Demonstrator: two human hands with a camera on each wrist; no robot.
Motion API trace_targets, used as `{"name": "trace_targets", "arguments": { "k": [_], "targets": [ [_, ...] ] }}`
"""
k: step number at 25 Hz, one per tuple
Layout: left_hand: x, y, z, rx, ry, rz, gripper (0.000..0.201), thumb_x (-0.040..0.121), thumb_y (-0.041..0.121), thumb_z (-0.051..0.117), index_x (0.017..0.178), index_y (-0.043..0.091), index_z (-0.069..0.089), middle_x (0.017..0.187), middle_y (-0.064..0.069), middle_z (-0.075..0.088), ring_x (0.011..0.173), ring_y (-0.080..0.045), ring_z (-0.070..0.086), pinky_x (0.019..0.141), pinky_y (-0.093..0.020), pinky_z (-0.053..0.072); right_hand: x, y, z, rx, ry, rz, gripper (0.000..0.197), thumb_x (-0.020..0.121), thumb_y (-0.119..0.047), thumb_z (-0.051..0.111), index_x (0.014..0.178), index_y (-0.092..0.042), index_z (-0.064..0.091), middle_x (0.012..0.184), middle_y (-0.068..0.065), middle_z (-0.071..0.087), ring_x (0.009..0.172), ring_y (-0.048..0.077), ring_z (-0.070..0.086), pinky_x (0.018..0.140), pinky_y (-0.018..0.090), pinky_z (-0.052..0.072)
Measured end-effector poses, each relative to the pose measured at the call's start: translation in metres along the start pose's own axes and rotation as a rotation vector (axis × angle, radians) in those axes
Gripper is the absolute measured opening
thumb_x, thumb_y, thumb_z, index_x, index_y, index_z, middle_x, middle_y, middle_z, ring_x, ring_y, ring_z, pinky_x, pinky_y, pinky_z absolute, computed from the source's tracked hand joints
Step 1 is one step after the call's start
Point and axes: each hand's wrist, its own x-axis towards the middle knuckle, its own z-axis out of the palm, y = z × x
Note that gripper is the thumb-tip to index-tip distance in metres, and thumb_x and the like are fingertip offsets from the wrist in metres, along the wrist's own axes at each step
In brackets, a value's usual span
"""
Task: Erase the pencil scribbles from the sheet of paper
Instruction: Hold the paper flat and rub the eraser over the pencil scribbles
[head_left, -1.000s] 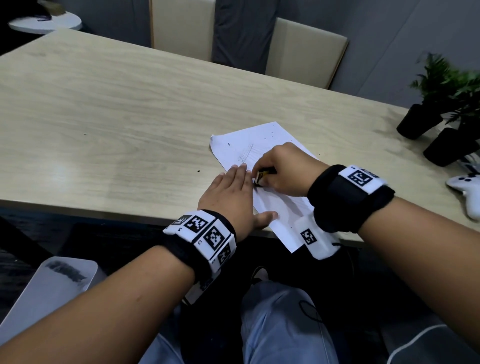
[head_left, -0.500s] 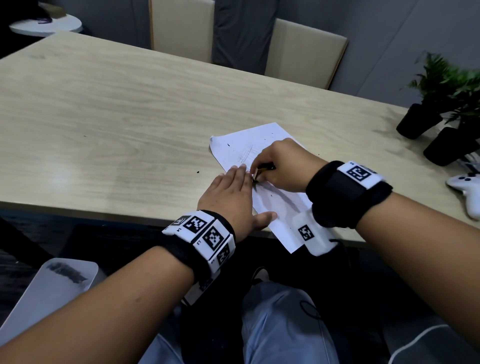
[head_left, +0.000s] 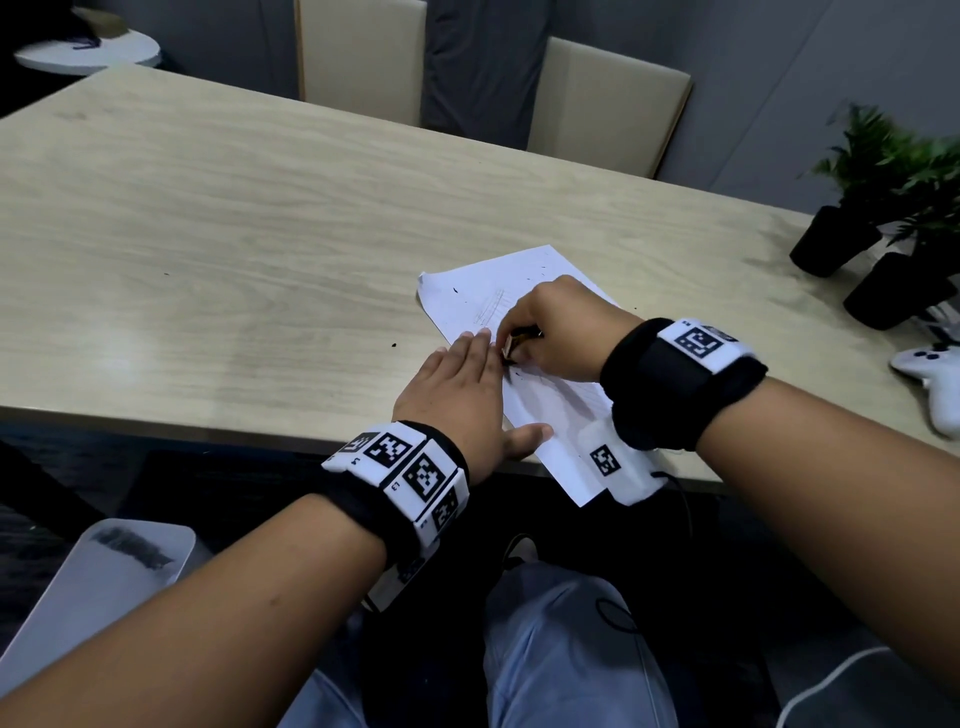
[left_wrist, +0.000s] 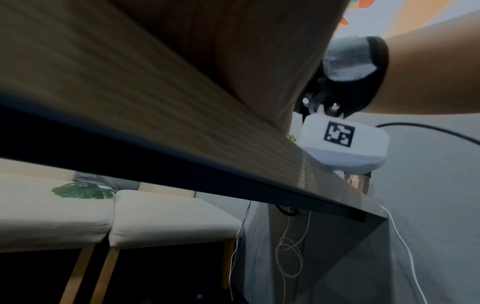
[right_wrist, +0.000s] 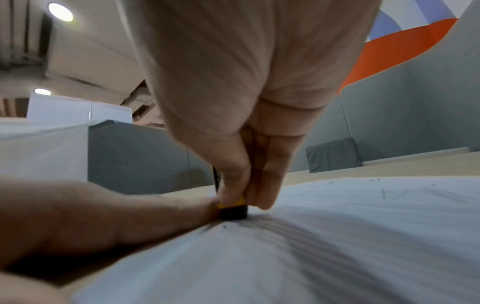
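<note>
A white sheet of paper lies askew at the near edge of the wooden table, one corner hanging over the edge. Faint pencil scribbles mark its upper part, and grey strokes run under the eraser. My right hand pinches a small black eraser with a yellow sleeve and presses its tip onto the paper. My left hand lies flat, fingers straight, holding down the sheet's left edge right beside the eraser. Dark eraser crumbs dot the sheet.
Two potted plants and a white game controller sit at the table's right end. Two beige chairs stand behind the far edge. A white stool is below left, by my knees.
The right hand with the eraser has shifted slightly up and left along the sheet, then back near the left fingertips, in a rubbing motion. The left hand has stayed put.
</note>
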Motion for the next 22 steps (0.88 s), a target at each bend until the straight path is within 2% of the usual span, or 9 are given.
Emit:
{"name": "trace_targets", "arguments": {
  "k": [4,8,10,14,17,19,22],
  "targets": [
    [0.001,-0.001,0.0,0.002,-0.019,-0.005,0.101,0.088,0.076,0.03,0.156,0.01,-0.007,0.164,-0.003,-0.013,0.149,-0.014,-0.015,0.119,-0.033,-0.008,-0.018,0.012,0.001,-0.042,-0.055,0.024,0.024,0.079,-0.007,0.065,0.095,-0.021,0.075,0.09,-0.003,0.072,0.088,0.013,0.063,0.082,0.028,0.051],
    [0.002,-0.003,0.001,-0.002,-0.02,0.013,0.101,0.088,0.076,0.03,0.156,0.01,-0.007,0.164,-0.003,-0.013,0.149,-0.014,-0.015,0.12,-0.034,-0.008,-0.044,0.021,-0.005,-0.026,-0.129,0.121,0.022,0.078,-0.011,0.068,0.093,-0.026,0.075,0.084,-0.007,0.071,0.084,0.009,0.062,0.079,0.027,0.052],
    [0.002,-0.004,-0.001,-0.029,-0.018,0.026,0.098,0.09,0.072,0.033,0.156,0.01,-0.006,0.164,-0.003,-0.014,0.149,-0.015,-0.015,0.121,-0.034,-0.007,-0.052,0.021,-0.004,0.019,-0.105,0.146,0.018,0.079,-0.016,0.069,0.093,-0.025,0.075,0.082,-0.01,0.071,0.081,0.006,0.061,0.077,0.025,0.052],
    [-0.001,-0.001,-0.006,-0.046,0.084,0.065,0.077,0.101,0.049,0.034,0.156,0.011,-0.003,0.164,-0.004,-0.013,0.15,-0.015,-0.015,0.121,-0.033,-0.008,-0.055,0.018,0.003,0.149,-0.021,0.226,0.007,0.078,-0.018,0.071,0.082,-0.021,0.075,0.071,-0.009,0.071,0.071,0.005,0.065,0.07,0.024,0.054],
    [0.002,0.005,-0.004,-0.028,0.054,0.097,0.071,0.102,0.048,0.028,0.157,0.011,0.0,0.165,-0.003,-0.007,0.15,-0.015,-0.01,0.121,-0.032,-0.007,-0.05,0.014,0.004,0.209,0.009,0.255,0.004,0.076,-0.018,0.072,0.074,-0.02,0.074,0.059,-0.009,0.068,0.059,0.003,0.061,0.063,0.022,0.052],
    [0.006,0.003,0.0,0.006,0.013,0.109,0.072,0.102,0.053,0.025,0.157,0.013,0.0,0.165,-0.001,-0.007,0.15,-0.014,-0.009,0.121,-0.033,-0.005,-0.041,0.012,0.0,0.193,0.06,0.218,0.006,0.077,-0.016,0.072,0.08,-0.02,0.075,0.064,-0.012,0.066,0.064,0.002,0.059,0.063,0.018,0.048],
    [0.008,-0.002,0.003,0.052,0.002,0.117,0.072,0.101,0.055,0.021,0.157,0.016,-0.002,0.164,0.003,-0.009,0.15,-0.012,-0.01,0.121,-0.033,-0.005,-0.022,0.015,-0.001,0.12,0.104,0.152,0.015,0.082,-0.011,0.069,0.094,-0.017,0.075,0.08,-0.006,0.067,0.08,0.009,0.06,0.075,0.021,0.047]
  ]
}}
